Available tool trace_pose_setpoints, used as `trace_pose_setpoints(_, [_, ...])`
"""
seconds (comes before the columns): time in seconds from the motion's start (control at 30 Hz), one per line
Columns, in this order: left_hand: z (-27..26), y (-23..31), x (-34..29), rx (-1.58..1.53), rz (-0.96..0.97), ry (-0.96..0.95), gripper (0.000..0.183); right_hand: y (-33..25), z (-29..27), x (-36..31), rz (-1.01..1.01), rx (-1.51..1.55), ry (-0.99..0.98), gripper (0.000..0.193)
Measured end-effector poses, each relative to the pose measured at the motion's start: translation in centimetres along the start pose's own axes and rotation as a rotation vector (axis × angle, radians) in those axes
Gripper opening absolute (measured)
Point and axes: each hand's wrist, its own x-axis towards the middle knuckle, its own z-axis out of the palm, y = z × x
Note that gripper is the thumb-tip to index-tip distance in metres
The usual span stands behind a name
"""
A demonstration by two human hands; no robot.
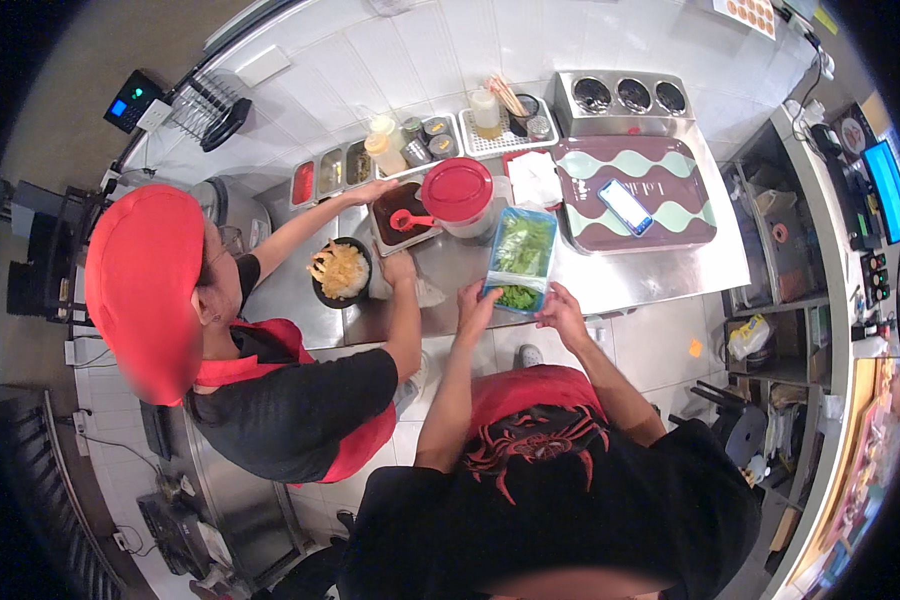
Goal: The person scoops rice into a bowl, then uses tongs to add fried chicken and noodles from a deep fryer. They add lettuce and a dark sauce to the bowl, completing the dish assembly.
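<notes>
A rectangular container of leafy greens (520, 250) with a bluish rim rests at the counter's near edge. Clear film or a lid covers its far part, while the near end shows bare greens. My left hand (476, 304) grips its near left corner, fingers bent round the rim. At the near right corner, my right hand (564, 316) has its fingers closed on the edge. Just beyond the container stands a tub with a red lid (457, 190). A co-worker on the left touches a metal pan of dark sauce (398, 213) holding a red ladle (407, 220).
By the co-worker, a black bowl (361, 290) holds rice and fried food. To the right, a patterned tray (635, 236) bears a phone (625, 208). Squeeze bottles (384, 152), a utensil tray (480, 148) and a metal holder with round openings (625, 95) line the wall.
</notes>
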Motion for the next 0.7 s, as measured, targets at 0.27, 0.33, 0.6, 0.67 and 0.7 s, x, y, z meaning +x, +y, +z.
trace_pose_setpoints(0.27, [0.9,-1.7,-0.8,-0.309,-0.362,0.049,0.066,-0.3,3.3,-0.1,-0.124,-0.556,0.101,0.071])
trace_pose_setpoints(0.33, [1.5,-1.9,-1.5,-0.506,-0.429,0.077,0.073,-1.3,4.1,-0.3,-0.166,-0.52,0.12,0.059])
trace_pose_setpoints(0.6, [2.5,-1.2,-0.5,-0.712,-0.241,0.005,0.061,-7.5,4.1,-3.8,0.058,-0.458,-0.008,0.069])
trace_pose_setpoints(0.67, [2.5,-1.0,0.6,-0.705,-0.22,-0.051,0.055,-7.8,3.6,-4.4,0.138,-0.552,-0.066,0.085])
trace_pose_setpoints(0.7, [2.7,-0.9,1.2,-0.698,-0.21,-0.088,0.052,-7.7,3.2,-4.6,0.142,-0.565,-0.067,0.088])
